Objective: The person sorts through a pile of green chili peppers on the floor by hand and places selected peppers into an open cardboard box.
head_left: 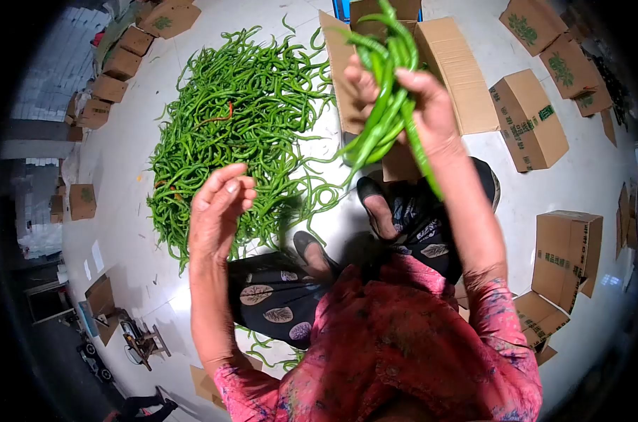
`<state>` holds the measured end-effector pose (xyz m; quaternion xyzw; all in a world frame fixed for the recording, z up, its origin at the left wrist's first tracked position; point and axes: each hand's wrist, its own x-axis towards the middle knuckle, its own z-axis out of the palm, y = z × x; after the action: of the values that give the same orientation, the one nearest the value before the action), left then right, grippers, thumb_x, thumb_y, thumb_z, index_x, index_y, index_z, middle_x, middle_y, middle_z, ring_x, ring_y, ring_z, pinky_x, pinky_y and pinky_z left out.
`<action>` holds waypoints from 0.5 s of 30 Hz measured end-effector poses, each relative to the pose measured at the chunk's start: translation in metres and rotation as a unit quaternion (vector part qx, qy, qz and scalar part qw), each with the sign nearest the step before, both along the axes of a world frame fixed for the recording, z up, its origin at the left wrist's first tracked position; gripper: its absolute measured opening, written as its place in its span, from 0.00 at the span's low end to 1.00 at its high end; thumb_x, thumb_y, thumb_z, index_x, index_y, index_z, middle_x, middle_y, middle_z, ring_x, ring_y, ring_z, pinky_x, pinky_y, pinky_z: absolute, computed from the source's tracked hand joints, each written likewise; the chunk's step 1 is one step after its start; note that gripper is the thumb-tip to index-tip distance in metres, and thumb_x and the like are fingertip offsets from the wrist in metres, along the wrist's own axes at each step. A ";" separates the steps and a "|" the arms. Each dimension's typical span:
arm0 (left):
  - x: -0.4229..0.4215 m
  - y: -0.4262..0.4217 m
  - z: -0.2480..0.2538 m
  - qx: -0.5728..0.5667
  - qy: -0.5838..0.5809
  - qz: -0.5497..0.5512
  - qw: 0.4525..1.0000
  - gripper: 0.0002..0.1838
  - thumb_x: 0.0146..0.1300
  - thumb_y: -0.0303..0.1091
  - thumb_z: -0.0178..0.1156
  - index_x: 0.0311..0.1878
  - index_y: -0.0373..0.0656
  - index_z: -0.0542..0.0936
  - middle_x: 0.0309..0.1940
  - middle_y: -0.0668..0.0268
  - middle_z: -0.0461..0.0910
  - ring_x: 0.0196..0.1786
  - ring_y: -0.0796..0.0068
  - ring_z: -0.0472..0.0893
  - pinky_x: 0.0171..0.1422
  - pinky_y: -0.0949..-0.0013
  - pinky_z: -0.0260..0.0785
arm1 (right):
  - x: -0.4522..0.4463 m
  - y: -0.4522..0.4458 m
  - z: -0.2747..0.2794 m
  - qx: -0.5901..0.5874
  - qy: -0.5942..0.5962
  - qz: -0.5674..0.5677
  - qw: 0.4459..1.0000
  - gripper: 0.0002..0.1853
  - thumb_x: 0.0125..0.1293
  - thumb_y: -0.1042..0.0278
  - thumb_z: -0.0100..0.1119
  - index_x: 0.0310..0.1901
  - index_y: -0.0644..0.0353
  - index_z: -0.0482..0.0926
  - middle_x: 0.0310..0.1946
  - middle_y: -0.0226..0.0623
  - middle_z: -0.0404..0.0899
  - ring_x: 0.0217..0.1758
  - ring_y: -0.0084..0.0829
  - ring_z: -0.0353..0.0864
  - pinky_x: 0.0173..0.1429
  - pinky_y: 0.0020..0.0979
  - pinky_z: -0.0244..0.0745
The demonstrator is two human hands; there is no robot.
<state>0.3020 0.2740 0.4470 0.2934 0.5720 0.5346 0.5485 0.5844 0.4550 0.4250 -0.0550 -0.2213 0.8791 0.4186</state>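
My right hand [431, 105] is closed around a bunch of long green chili peppers [383, 116], raised over an open cardboard box [456, 77]. Some peppers stick out above the fingers and others hang down toward my foot. Lower left, my left hand [224, 200] hovers over the edge of a large heap of green chili peppers [241, 133]. Its fingers are curled in toward the thumb, and no pepper shows in them. A few red peppers [224, 112] lie among the green ones. The box's inside is mostly hidden by my right hand and the bunch.
Loose peppers [322, 200] trail from the heap toward my feet. Cardboard boxes [530, 119] stand along the right, with an open one [565, 260] lower down. More boxes [111, 88] line the left. Behind the near box shows a blue crate [342, 10].
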 end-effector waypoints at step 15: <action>-0.142 -0.066 -0.138 -0.165 0.109 0.157 0.967 0.13 0.66 0.28 0.58 0.52 0.37 0.76 0.37 0.60 0.81 0.34 0.76 0.80 0.37 0.76 0.74 | -0.002 0.029 0.000 0.361 -0.595 -0.075 0.715 0.28 0.65 0.55 0.60 0.61 0.66 0.72 0.56 0.40 0.77 0.63 0.32 0.72 0.67 0.31 0.64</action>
<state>0.1603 0.2081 0.3095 0.1616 0.7479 0.4769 0.4326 0.5824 0.4843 0.4251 -0.4275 -0.7200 0.4844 0.2532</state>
